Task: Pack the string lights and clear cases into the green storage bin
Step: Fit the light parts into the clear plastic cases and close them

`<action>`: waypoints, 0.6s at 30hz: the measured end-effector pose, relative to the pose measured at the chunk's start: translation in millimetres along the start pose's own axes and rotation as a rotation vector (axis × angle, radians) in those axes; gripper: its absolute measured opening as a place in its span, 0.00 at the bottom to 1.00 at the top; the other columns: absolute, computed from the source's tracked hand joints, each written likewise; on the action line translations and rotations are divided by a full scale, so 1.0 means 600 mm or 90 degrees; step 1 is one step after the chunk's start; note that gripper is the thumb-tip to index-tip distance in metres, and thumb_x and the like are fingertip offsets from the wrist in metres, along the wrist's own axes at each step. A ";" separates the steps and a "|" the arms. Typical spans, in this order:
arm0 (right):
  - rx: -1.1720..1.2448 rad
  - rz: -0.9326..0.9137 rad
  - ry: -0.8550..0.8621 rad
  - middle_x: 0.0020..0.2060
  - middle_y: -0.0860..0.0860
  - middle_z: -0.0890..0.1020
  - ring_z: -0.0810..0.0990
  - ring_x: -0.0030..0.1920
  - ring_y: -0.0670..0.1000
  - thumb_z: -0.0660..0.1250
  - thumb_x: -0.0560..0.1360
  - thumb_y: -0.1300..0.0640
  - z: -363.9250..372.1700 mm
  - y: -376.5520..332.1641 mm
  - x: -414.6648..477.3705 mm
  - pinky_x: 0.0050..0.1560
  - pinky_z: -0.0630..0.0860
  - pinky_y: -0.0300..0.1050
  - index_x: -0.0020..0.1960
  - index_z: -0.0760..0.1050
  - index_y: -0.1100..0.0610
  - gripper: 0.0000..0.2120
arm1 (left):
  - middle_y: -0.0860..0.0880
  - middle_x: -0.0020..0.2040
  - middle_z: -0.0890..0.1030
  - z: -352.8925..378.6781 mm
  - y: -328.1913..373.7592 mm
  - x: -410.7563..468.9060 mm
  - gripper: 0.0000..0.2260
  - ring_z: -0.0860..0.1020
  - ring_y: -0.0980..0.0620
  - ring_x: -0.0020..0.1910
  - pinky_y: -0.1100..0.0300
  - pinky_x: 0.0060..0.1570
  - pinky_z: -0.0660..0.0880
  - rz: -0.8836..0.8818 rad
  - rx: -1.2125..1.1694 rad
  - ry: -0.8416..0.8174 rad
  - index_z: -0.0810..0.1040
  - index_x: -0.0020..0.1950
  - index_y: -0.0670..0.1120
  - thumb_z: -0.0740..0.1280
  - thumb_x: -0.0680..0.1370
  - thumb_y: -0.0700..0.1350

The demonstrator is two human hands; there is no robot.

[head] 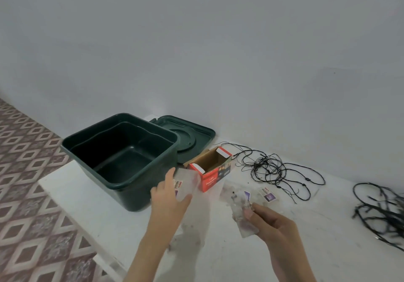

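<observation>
The green storage bin point(122, 181) stands open and empty at the table's left end. My left hand point(169, 198) holds a clear case point(185, 180) just right of the bin's near corner. My right hand point(273, 222) pinches a second clear case point(240, 214) above the table. A third clear case point(265, 194) with a purple label lies beside it. Thin black string lights point(271, 168) sprawl in a tangle right of the red box. A thicker black bundle of string lights point(380, 209) lies at the far right edge.
The bin's green lid point(192, 133) lies flat behind the bin against the wall. An open red LED lights box point(211, 168) stands between bin and thin lights. The white table point(91, 205) ends left over a patterned floor point(28, 194).
</observation>
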State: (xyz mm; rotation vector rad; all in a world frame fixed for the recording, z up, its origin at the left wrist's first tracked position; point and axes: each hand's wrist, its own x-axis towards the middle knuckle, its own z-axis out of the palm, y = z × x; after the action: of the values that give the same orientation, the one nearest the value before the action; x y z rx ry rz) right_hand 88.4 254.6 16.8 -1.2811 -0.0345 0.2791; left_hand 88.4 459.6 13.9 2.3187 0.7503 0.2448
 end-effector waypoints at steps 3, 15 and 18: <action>0.100 0.000 -0.063 0.40 0.57 0.86 0.84 0.39 0.50 0.78 0.60 0.55 0.014 -0.039 -0.008 0.38 0.80 0.38 0.40 0.85 0.60 0.11 | 0.51 0.58 0.74 -0.019 0.035 -0.055 0.37 0.76 0.51 0.53 0.64 0.43 0.72 0.032 -0.273 0.019 0.57 0.70 0.58 0.75 0.68 0.49; 0.170 -0.176 -0.020 0.45 0.59 0.85 0.84 0.46 0.54 0.72 0.61 0.54 0.026 -0.199 -0.059 0.47 0.80 0.42 0.47 0.84 0.61 0.17 | 0.54 0.56 0.74 -0.057 0.191 -0.140 0.38 0.80 0.56 0.48 0.67 0.40 0.76 0.263 -0.545 -0.150 0.61 0.58 0.62 0.79 0.61 0.35; 0.150 -0.229 0.059 0.44 0.56 0.86 0.85 0.46 0.52 0.70 0.64 0.58 0.014 -0.209 -0.074 0.46 0.80 0.39 0.45 0.84 0.60 0.12 | 0.50 0.55 0.75 -0.044 0.218 -0.159 0.43 0.80 0.57 0.45 0.64 0.39 0.77 0.315 -0.583 -0.171 0.59 0.58 0.66 0.80 0.56 0.38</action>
State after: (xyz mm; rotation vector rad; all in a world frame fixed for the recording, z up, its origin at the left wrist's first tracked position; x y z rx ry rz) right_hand 67.4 220.1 143.7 -1.0290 -0.1473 -0.0839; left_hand 59.5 340.1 122.8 1.5557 -0.1039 0.3855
